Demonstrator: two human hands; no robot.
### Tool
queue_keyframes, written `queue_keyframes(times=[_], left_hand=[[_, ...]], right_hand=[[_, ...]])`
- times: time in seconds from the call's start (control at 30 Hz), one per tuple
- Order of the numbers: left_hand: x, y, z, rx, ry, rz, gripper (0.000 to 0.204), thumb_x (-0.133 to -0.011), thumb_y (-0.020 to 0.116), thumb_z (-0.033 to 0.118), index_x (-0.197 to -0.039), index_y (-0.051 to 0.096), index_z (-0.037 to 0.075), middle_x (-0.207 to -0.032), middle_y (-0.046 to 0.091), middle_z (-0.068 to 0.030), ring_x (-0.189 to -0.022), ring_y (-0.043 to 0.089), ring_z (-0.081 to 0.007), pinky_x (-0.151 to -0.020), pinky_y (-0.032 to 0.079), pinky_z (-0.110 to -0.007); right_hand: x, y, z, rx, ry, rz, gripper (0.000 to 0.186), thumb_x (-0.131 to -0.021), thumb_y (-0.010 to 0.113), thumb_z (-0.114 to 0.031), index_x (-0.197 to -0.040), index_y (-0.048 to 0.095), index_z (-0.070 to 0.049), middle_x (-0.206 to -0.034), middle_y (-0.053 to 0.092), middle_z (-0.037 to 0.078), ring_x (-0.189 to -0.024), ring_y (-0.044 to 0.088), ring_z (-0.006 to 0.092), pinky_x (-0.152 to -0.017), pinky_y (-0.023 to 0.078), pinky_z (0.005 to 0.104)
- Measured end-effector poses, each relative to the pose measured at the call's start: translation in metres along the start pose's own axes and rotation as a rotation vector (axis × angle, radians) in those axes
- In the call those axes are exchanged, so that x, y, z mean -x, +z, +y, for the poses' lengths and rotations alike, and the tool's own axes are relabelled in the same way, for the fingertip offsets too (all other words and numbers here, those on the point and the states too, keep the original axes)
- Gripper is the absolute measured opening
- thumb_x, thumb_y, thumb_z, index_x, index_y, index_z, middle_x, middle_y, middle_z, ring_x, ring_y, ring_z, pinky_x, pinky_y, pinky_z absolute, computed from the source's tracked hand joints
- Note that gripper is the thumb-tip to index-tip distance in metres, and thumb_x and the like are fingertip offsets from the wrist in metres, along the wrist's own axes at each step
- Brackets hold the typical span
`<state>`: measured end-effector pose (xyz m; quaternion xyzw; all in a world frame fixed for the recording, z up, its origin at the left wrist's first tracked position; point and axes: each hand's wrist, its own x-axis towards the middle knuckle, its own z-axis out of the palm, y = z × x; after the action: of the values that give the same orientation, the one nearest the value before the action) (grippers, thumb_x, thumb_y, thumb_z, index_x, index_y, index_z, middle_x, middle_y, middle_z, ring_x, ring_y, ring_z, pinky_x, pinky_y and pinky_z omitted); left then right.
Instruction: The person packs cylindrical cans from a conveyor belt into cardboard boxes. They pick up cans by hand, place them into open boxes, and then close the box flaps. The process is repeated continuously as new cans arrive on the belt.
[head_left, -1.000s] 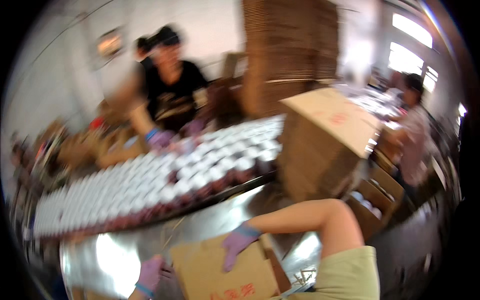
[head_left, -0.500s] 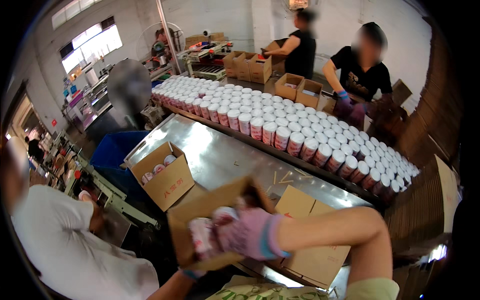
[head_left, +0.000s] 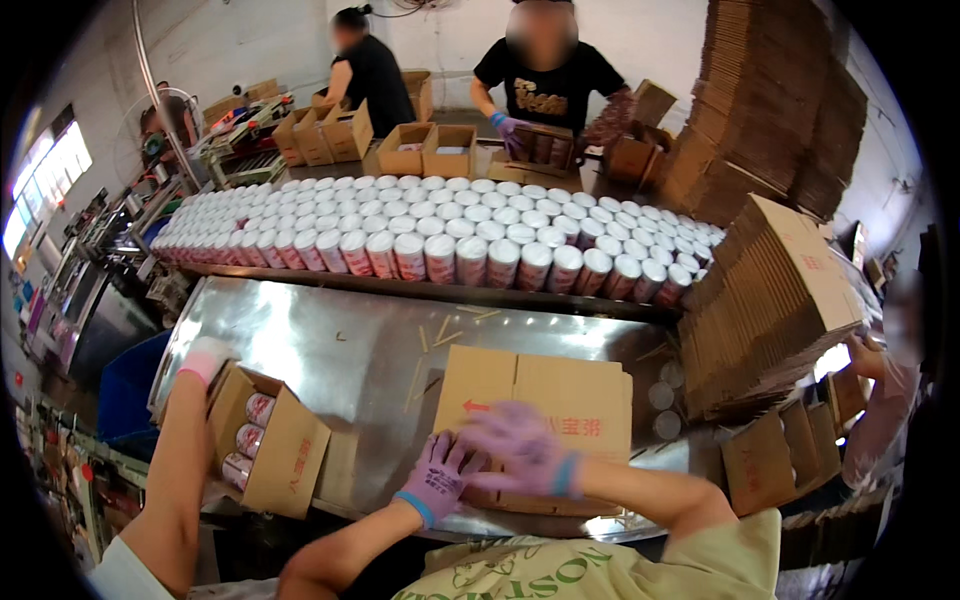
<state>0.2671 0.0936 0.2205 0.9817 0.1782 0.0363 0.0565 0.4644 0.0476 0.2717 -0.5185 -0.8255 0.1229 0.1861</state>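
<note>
A stack of flat, folded cardboard boxes (head_left: 570, 385) lies on the metal table in front of me. My left hand (head_left: 440, 480), in a purple glove with a blue cuff, rests on the near left edge of this stack, fingers spread. Over the same edge, just to the right, is my right hand (head_left: 520, 450), gloved alike. Motion smears its fingers, and I cannot make out anything in them. To the left, an open carton (head_left: 300, 460) holds several printed cans (head_left: 249, 438) lying on their sides. A co-worker's gloved hand (head_left: 208, 358) is at that carton's far edge.
Rows of white-topped cans (head_left: 440, 245) stand along the far side of the metal table (head_left: 370, 330). Folded cartons (head_left: 760, 300) are piled at the right, beside another open carton (head_left: 770, 460). Two people work beyond the cans; a blue bin (head_left: 135, 390) stands at left.
The carton of cans is out of my hands, and both hands are now at the flat cardboard. My view has turned right. A co-worker's arm now reaches to the left carton.
</note>
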Motion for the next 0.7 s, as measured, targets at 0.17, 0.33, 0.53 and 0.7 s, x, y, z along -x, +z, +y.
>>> queue_keyframes(times=[0.17,0.33,0.53,0.7], left_hand=[[-0.008,0.036,-0.001,-0.196,0.219,0.042,0.033,-0.078,0.056,0.021,-0.106,0.056,0.003,-0.103,0.056,-0.0154,-0.092,0.055,-0.0283,-0.078,0.047,-0.038],[-0.018,0.019,-0.001,-0.253,0.301,0.101,0.029,-0.08,0.052,0.017,-0.104,0.056,0.003,-0.097,0.056,-0.0157,-0.083,0.054,-0.0246,-0.068,0.045,-0.033],[-0.048,-0.012,-0.018,0.193,-0.045,-0.464,0.029,-0.083,0.052,0.016,-0.108,0.056,0.003,-0.094,0.061,-0.0184,-0.082,0.06,-0.0293,-0.071,0.048,-0.039],[-0.047,-0.121,-0.043,0.956,-0.559,0.06,0.028,-0.086,0.05,0.011,-0.112,0.056,0.002,-0.09,0.064,-0.0183,-0.081,0.064,-0.0263,-0.074,0.052,-0.036]], right_hand=[[0.163,0.004,0.046,0.291,0.426,-0.016,0.071,-0.073,0.064,-0.056,-0.126,0.05,-0.011,-0.128,0.043,0.02,-0.112,0.039,0.0489,-0.096,0.036,0.0549],[0.175,0.01,0.052,0.217,0.419,0.043,0.069,-0.073,0.064,-0.055,-0.126,0.048,-0.013,-0.127,0.042,0.021,-0.114,0.038,0.0472,-0.095,0.037,0.0556],[0.164,-0.018,0.062,0.134,0.37,0.004,0.053,-0.075,0.064,-0.049,-0.112,0.058,-0.013,-0.122,0.049,0.016,-0.111,0.044,0.0375,-0.092,0.04,0.0486],[0.133,-0.104,0.074,-0.878,0.168,0.584,0.059,-0.1,0.03,-0.043,-0.112,0.06,0.007,-0.13,0.052,0.02,-0.132,0.038,0.0313,-0.111,0.029,0.0433]])
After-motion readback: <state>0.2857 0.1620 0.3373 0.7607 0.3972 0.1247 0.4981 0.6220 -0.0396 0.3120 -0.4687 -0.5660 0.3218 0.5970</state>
